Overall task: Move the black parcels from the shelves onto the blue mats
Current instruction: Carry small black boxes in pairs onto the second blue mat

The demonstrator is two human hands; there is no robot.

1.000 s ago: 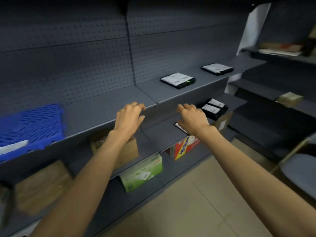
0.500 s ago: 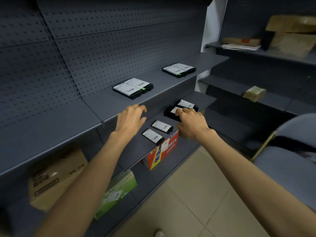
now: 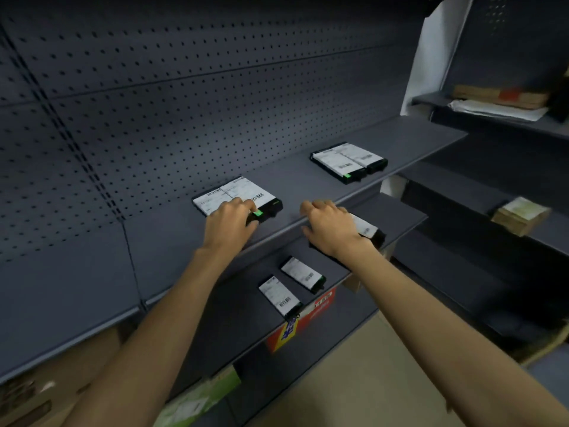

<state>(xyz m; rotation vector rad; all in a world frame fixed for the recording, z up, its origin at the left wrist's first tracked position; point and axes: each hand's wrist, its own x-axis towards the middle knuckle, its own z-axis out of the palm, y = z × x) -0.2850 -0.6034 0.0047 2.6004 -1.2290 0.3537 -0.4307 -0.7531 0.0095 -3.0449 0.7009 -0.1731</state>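
Note:
Two black parcels with white labels (image 3: 237, 194) lie side by side on the upper grey shelf (image 3: 308, 183). My left hand (image 3: 229, 224) rests on their near edge, fingers laid over the top, with no clear grip. A second such pair (image 3: 348, 161) lies further right on that shelf. My right hand (image 3: 331, 229) hovers at the shelf's front edge with its fingers apart and nothing in it. It partly hides a black parcel stack (image 3: 369, 231) on the lower shelf. Two small black parcels (image 3: 278, 294) (image 3: 303, 272) lie on that lower shelf. No blue mat is in view.
A red box (image 3: 303, 322) and a green box (image 3: 200, 399) stand under the lower shelf, and a cardboard box (image 3: 27, 402) at the bottom left. The right-hand shelving holds a brown packet (image 3: 520, 214) and papers (image 3: 495, 108). Beige floor tiles (image 3: 354, 386) lie below.
The view has swung right and closer to the shelves; the blue mat left the frame. My left hand rose onto the near parcel pair, and my right hand rose to the upper shelf edge.

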